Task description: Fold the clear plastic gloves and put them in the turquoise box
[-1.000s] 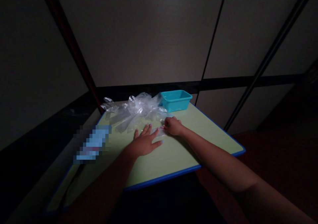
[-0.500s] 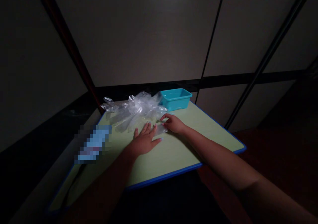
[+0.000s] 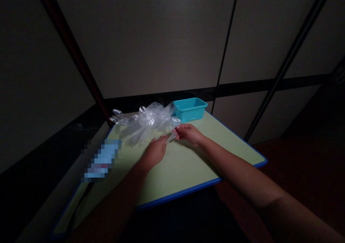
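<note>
A heap of crumpled clear plastic gloves [image 3: 149,119] lies on the pale green table top [image 3: 185,167]. Just in front of it, a small folded part of a clear plastic glove [image 3: 170,138] is stretched between my hands. My right hand [image 3: 188,133] pinches its right end with thumb and fingers. At its left end, my left hand [image 3: 155,151] has the fingers drawn together, thumb against the plastic. The fingertips of my left hand are partly hidden by the hand itself.
A turquoise plastic basket [image 3: 191,114] stands behind my right hand, touching the heap. On the table's left side lies a blurred-out blue item [image 3: 102,160]. Blue edging [image 3: 178,193] rims the table, and cabinet panels [image 3: 161,49] rise behind it.
My left hand, spread flat on the table before, has closed its fingers and thumb at the plastic. The piece by my right hand is now lifted and held between both hands.
</note>
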A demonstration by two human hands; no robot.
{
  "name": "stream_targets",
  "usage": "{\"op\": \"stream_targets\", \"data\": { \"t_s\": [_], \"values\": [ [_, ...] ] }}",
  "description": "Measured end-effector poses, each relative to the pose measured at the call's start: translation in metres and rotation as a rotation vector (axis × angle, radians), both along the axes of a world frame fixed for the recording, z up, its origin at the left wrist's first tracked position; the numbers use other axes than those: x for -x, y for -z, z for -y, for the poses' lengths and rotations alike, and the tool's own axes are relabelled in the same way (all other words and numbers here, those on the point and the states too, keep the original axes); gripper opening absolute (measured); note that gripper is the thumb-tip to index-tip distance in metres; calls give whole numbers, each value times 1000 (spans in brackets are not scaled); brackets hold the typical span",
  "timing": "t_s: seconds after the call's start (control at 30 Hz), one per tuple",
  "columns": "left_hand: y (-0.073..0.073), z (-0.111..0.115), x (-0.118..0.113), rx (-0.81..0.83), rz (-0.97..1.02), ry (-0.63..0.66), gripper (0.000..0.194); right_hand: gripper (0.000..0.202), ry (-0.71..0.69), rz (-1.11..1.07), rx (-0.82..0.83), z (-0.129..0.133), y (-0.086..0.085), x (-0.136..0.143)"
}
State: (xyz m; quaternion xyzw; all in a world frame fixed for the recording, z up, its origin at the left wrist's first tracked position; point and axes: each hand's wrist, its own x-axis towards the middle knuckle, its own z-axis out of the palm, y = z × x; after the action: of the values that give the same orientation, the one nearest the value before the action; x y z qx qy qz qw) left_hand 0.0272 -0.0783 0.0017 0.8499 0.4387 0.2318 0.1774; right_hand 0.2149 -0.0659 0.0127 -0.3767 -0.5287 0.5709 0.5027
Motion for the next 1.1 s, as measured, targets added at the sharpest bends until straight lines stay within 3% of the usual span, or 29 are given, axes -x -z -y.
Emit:
{"op": "stream_targets", "data": {
  "t_s": [0.1, 0.23, 0.33, 0.43, 0.63, 0.77, 1.0, 1.1],
  "values": [
    [-2, -5, 2, 171, 378, -33, 31, 29, 43, -23, 2, 2, -2, 0],
    [-11, -4, 3, 537, 858, -57, 30, 31, 90, 77, -72, 4, -1, 1],
    [-19, 2, 2, 816, 1031, 40, 27, 35, 77, 127, -119, 4, 0, 2],
    [-21, 8, 0, 959, 1070, 91, 23, 38, 5, 84, -136, 5, 0, 4],
    [-15, 12, -3, 1056, 1041, 113, 18, 33, -57, 78, -126, 10, 3, 9],
    [-16, 14, -5, 1087, 1032, 140, 20, 30, -20, 64, -144, 9, 5, 10],
    [-16, 6, -1, 768, 924, -15, 31, 31, 69, 118, -164, 5, 4, 6],
    [-14, 4, 1, 728, 875, -54, 30, 34, 63, 145, -130, 5, 5, 5]
  ]
}}
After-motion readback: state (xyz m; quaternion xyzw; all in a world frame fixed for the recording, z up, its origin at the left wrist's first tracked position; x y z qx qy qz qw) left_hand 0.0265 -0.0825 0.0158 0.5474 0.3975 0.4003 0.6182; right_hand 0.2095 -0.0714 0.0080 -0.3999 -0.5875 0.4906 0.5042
